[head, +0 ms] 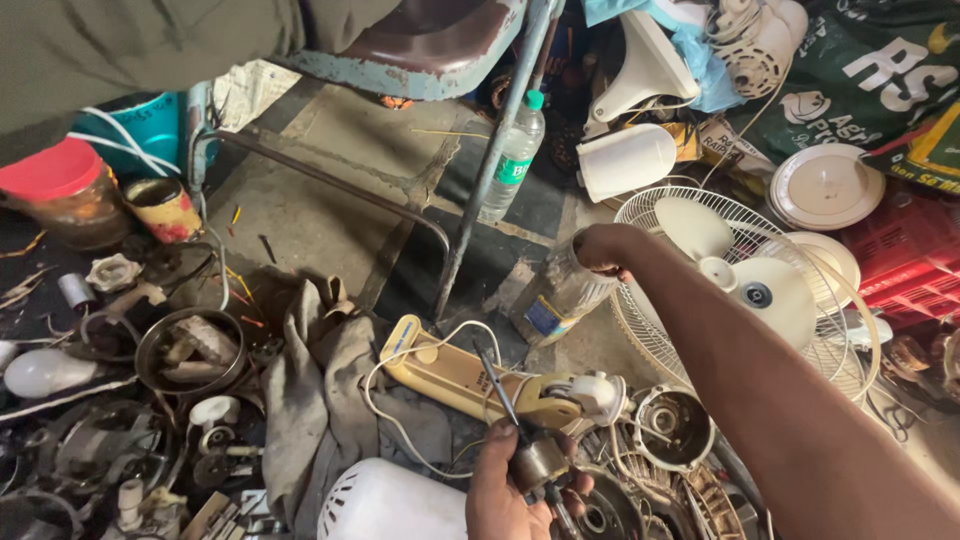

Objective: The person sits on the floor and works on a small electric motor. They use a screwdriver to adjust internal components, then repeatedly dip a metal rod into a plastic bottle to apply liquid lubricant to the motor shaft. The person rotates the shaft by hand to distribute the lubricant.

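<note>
My left hand (510,490) is low in the middle of the head view, closed around a small grey metal motor part (541,462) with a thin screwdriver (497,385) sticking up from it. My right hand (603,248) reaches forward and grips the top of a clear plastic jar (560,292) that stands tilted on the concrete floor. A cream fan stand (455,377) with a white cord lies just beyond my left hand, on a grey rag (315,395).
A fan grille with cream blades (745,290) lies right of the jar. A plastic water bottle (512,160) leans by a metal chair leg (490,165). Motor parts, a round tin (190,350), a bulb (45,372) and a red-lidded jar (65,195) crowd the left.
</note>
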The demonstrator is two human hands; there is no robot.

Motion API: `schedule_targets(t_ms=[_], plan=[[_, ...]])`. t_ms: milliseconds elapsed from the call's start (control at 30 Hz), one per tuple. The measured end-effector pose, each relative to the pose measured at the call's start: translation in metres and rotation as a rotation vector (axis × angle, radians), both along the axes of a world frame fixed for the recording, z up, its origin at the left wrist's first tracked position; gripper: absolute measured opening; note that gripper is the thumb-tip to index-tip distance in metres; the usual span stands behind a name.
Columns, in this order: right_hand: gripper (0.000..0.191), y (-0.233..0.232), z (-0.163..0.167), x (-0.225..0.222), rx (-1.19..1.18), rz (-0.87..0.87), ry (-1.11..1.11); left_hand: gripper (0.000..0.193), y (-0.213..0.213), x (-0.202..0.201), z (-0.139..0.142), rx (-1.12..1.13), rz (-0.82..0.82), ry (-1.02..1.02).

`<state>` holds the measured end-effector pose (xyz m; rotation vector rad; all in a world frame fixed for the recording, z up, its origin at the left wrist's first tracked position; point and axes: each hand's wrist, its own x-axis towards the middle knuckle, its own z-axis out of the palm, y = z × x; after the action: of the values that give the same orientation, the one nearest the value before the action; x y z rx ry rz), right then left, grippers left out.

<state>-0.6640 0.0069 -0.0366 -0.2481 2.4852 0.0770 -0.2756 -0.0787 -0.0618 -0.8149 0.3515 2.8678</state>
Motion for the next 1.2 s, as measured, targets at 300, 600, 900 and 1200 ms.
schedule_targets(t_ms=[300,600,900,1200], plan=[[0.033,-0.005,0.020,0.049,0.054,0.010,0.412,0.042,-0.007,0.001,-0.006,0.003,0.081,0.002],[0.044,0.023,-0.015,-0.010,-0.113,0.259,0.208,0.040,0.007,0.001,0.000,-0.032,0.009,-0.012],[0.036,0.004,0.020,0.052,0.016,0.114,0.375,0.036,0.008,0.001,0.002,-0.065,-0.029,-0.003],[0.032,-0.009,0.015,0.038,0.242,0.220,0.419,0.035,0.006,0.003,0.004,-0.065,-0.036,-0.039]])
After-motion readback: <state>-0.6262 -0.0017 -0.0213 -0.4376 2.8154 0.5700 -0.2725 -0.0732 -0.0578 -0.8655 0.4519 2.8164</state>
